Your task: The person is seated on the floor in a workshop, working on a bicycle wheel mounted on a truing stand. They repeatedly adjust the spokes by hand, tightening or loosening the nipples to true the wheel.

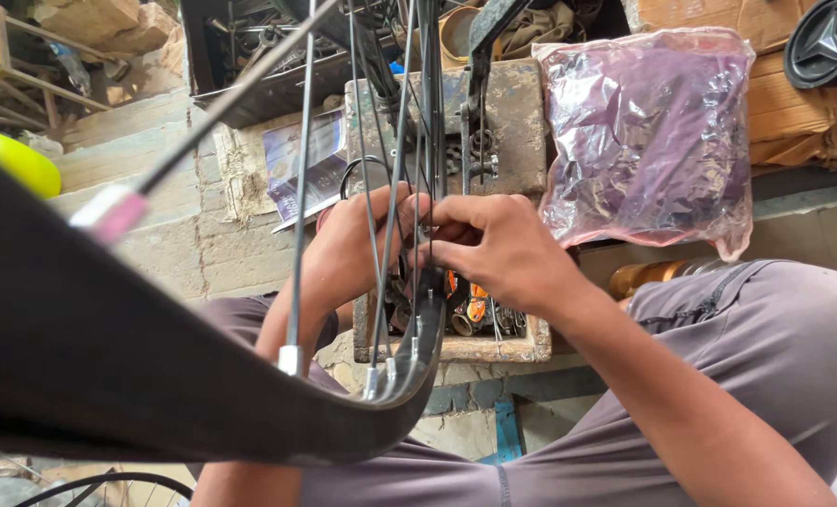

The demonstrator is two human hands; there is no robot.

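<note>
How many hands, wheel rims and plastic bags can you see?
Hands: 2, the left hand and the right hand
Black wheel rim: 1
Clear bag of purple stuff: 1
Total: 4

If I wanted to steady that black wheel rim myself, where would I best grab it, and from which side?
Probably the bare stretch of the rim at lower left, coming from the outer, spoke-free edge. There the band is broad and smooth. Nearer the left hand and right hand, the spokes crowd in and both hands are busy.

A purple-filled plastic bag [649, 136] leans by cardboard boxes [794, 103]; perhaps a booklet [301, 164] left.
</note>
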